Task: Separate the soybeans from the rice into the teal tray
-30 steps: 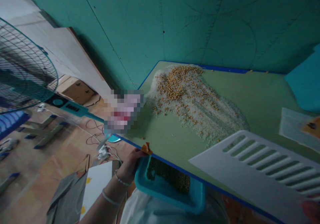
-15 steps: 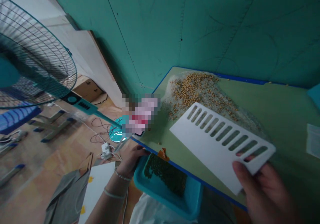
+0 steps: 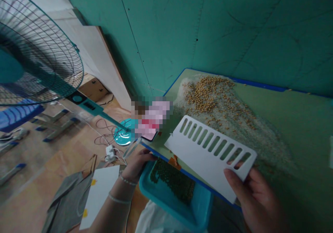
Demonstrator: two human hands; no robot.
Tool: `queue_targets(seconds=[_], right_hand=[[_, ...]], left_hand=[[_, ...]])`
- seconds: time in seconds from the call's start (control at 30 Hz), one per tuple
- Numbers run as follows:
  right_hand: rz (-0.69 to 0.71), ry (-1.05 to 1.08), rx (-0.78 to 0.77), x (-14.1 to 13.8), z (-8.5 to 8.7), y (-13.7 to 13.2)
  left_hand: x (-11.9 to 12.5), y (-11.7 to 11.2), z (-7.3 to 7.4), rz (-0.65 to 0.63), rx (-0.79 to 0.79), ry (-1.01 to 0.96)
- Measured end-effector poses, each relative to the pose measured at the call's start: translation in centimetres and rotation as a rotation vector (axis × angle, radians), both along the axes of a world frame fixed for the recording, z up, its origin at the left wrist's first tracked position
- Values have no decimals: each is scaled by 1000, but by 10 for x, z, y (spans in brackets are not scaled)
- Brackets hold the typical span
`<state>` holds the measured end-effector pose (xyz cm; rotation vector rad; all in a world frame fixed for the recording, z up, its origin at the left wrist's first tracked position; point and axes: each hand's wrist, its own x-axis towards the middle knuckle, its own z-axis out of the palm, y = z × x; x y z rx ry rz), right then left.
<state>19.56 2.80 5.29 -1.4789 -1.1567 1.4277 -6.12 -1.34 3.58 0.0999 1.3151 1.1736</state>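
Observation:
My right hand (image 3: 256,196) is closed on the near right corner of a white slotted plate (image 3: 199,160), thumb on top. The plate lies slanted over the table's near edge, its slots toward a spread pile of yellow-brown beans (image 3: 205,91) and pale fine grains (image 3: 270,139). My left hand (image 3: 137,163) grips the left end of a blue plastic basin (image 3: 177,214) below that edge; its fingertips are partly hidden. Dark green small grains (image 3: 171,182) lie inside the basin.
The green tabletop (image 3: 293,111) has a blue rim and meets a green wall (image 3: 166,28). A phone-like pink thing (image 3: 153,122), pixelated, stands at the left corner. A standing fan (image 3: 39,59), cables and a white power strip (image 3: 110,153) are at left.
The white plate in my right hand has moved left and toward the table's near edge. My left hand stays at the basin. The view has shifted slightly.

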Motion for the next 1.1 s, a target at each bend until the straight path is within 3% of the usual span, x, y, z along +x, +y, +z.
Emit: queue_targets(seconds=[0.53,0.9,1.1], right_hand=[[-34,-5,-22,-12,16,-10],[54,-10,-27,1,2,-8],[115,74,-11,9,-4,-4]], left_hand=[[1,-3,-5,-38,48,-49],[-1,-4,-7,-2,54,-29],[4,-5,-18,-13,129,-103]])
